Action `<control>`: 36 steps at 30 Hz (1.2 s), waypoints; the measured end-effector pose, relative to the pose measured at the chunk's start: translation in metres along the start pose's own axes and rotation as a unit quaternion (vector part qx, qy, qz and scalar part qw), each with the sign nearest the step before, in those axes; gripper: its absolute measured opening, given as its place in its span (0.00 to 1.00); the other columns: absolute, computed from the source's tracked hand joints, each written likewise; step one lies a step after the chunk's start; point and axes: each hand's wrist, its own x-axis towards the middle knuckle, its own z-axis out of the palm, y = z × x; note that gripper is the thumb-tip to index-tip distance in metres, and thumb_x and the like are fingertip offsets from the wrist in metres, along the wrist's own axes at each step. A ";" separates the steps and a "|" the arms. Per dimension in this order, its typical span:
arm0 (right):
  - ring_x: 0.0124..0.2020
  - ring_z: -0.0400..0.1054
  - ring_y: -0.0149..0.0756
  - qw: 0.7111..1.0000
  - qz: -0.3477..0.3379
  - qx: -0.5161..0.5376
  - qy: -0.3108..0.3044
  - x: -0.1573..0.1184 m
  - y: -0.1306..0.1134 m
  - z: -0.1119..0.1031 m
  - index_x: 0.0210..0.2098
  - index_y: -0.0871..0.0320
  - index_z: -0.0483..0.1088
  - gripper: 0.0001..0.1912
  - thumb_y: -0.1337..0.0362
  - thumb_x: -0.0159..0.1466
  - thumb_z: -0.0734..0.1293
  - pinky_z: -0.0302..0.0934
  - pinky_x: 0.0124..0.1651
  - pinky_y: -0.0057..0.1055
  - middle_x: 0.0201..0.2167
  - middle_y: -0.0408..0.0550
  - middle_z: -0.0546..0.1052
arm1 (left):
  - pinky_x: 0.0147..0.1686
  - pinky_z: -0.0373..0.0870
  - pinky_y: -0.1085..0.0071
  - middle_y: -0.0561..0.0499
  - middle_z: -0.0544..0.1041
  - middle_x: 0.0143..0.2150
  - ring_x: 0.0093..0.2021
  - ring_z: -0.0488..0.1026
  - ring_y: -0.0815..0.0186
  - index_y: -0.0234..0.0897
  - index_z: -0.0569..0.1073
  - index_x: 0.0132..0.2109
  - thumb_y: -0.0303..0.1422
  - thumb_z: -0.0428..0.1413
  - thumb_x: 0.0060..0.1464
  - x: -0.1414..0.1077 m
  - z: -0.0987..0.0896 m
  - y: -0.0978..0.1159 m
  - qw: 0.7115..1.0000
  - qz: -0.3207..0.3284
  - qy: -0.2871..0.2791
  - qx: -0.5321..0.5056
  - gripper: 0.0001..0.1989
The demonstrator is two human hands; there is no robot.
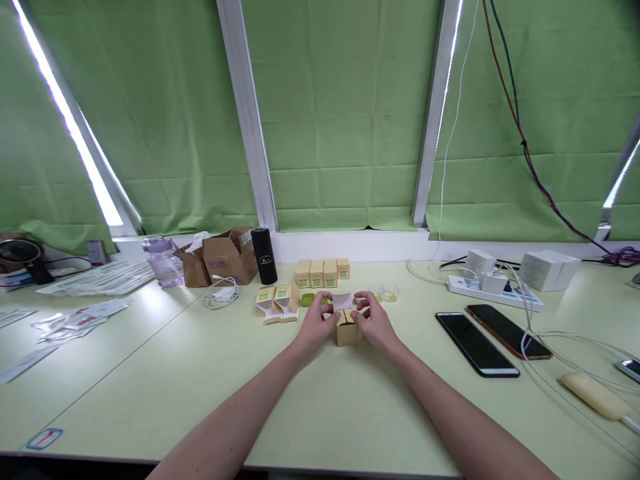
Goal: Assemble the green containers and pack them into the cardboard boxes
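A small tan cardboard box (347,335) stands upright on the table in front of me, its pale-lined lid raised at the back and its side flaps at the top. My left hand (319,321) grips it at the top left, thumb at a flap and fingers by the raised lid. From the right, my right hand (376,323) holds the other side in the same manner. Behind my left hand lies a green item (307,299), partly hidden. Clear round containers with yellow bits (389,294) are beyond my right hand.
Several closed small boxes (323,274) form a row at the back. Opened boxes (278,303) lie to the left. A black bottle (264,256) and a brown carton (229,257) stand behind them. On the right are two phones (477,345), a power strip (495,293) and loose cables.
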 end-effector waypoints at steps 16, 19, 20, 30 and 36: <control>0.30 0.67 0.37 1.000 -0.022 -0.008 -0.004 0.001 0.005 0.001 0.50 0.53 0.67 0.20 0.58 0.59 0.65 0.64 0.36 0.35 0.40 0.46 0.71 | 0.37 0.66 0.71 0.50 0.77 0.36 0.40 0.75 0.62 0.38 0.69 0.36 0.31 0.61 0.50 0.006 -0.001 -0.008 0.997 0.061 0.007 0.036 0.08; 0.30 0.67 0.36 1.000 -0.025 -0.010 -0.002 0.001 0.005 0.001 0.50 0.53 0.68 0.20 0.60 0.58 0.64 0.64 0.35 0.35 0.40 0.46 0.71 | 0.38 0.67 0.70 0.51 0.77 0.35 0.39 0.74 0.63 0.38 0.70 0.36 0.31 0.60 0.50 0.007 -0.001 -0.008 0.997 0.070 0.007 0.040 0.07; 0.30 0.67 0.36 1.000 -0.027 -0.012 -0.001 0.001 0.004 0.001 0.50 0.54 0.68 0.20 0.61 0.58 0.64 0.64 0.35 0.35 0.40 0.46 0.71 | 0.38 0.67 0.70 0.51 0.76 0.35 0.39 0.74 0.63 0.38 0.70 0.36 0.30 0.60 0.50 0.007 -0.002 -0.009 0.996 0.073 0.006 0.042 0.06; 0.30 0.67 0.36 0.996 -0.078 -0.020 0.032 0.000 0.000 -0.002 0.46 0.55 0.71 0.16 0.65 0.59 0.64 0.63 0.33 0.34 0.40 0.48 0.72 | 0.38 0.65 0.71 0.51 0.76 0.36 0.39 0.72 0.64 0.37 0.70 0.36 0.30 0.59 0.51 0.008 -0.003 -0.011 0.996 0.073 0.006 0.048 0.06; 0.32 0.65 0.36 0.981 -0.193 0.003 0.022 -0.005 -0.012 -0.010 0.41 0.54 0.73 0.08 0.66 0.64 0.64 0.61 0.32 0.32 0.37 0.47 0.72 | 0.36 0.66 0.72 0.51 0.75 0.35 0.37 0.71 0.65 0.37 0.71 0.35 0.30 0.60 0.50 0.007 -0.002 -0.009 0.997 0.074 0.006 0.026 0.05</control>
